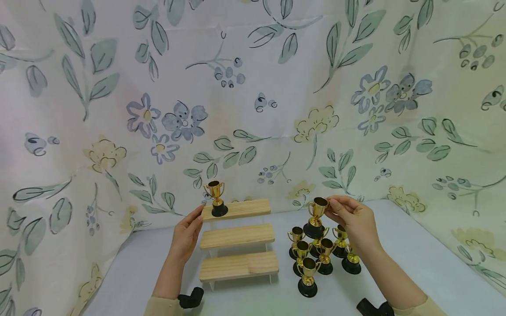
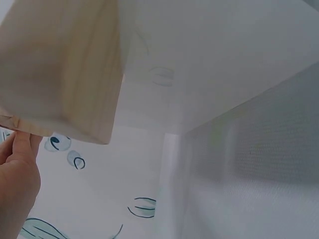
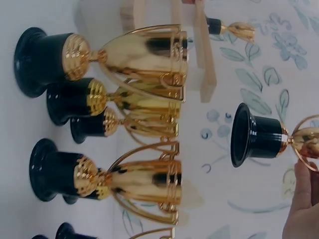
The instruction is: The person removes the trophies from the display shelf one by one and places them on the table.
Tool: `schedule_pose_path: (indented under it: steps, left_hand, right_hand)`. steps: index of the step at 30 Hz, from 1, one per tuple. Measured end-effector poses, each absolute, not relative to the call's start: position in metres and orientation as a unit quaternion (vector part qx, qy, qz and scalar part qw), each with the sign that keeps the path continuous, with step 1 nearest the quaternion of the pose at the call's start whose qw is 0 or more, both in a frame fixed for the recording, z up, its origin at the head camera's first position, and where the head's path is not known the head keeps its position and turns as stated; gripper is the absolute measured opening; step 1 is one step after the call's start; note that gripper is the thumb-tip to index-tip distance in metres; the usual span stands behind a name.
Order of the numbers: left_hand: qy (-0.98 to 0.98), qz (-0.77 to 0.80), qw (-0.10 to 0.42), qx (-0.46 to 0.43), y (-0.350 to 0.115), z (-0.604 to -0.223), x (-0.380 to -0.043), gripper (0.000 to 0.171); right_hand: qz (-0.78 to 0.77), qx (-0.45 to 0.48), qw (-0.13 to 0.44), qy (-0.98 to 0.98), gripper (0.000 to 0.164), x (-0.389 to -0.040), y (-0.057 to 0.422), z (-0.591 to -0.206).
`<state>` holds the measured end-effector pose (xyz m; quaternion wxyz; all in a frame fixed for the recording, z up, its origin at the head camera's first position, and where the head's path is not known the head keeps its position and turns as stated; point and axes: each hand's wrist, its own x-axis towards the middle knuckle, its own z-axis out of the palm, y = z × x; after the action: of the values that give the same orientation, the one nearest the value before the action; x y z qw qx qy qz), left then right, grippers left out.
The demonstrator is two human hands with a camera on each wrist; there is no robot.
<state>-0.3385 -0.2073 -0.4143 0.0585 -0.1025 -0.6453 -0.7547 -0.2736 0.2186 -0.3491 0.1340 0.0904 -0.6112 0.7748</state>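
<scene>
My left hand holds the left end of the top step of a three-tier wooden stand. Its fingertips meet the board from below in the left wrist view. One gold trophy cup with a black base stands on that step, close to the fingers. With its fingertips, my right hand pinches a second trophy cup by a handle. That cup is raised upright, and its black base hangs free in the right wrist view. Several more trophy cups stand on the table below it.
The wooden stand's lower two steps rest on white supports, left of the grouped cups. A white cloth covers the table. Behind everything hangs a curtain printed with leaves and flowers. Black wrist straps show near both sleeves.
</scene>
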Motion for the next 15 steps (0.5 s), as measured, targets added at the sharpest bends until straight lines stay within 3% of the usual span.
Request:
schedule_pose_path:
  steps: [15]
  left_hand:
    - [-0.645,-0.754,0.071,-0.107,-0.207,-0.416,-0.339,0.055]
  right_hand:
    - [0.783,0.078,0.141,-0.601,0.011,-0.249,0.248,-0.374]
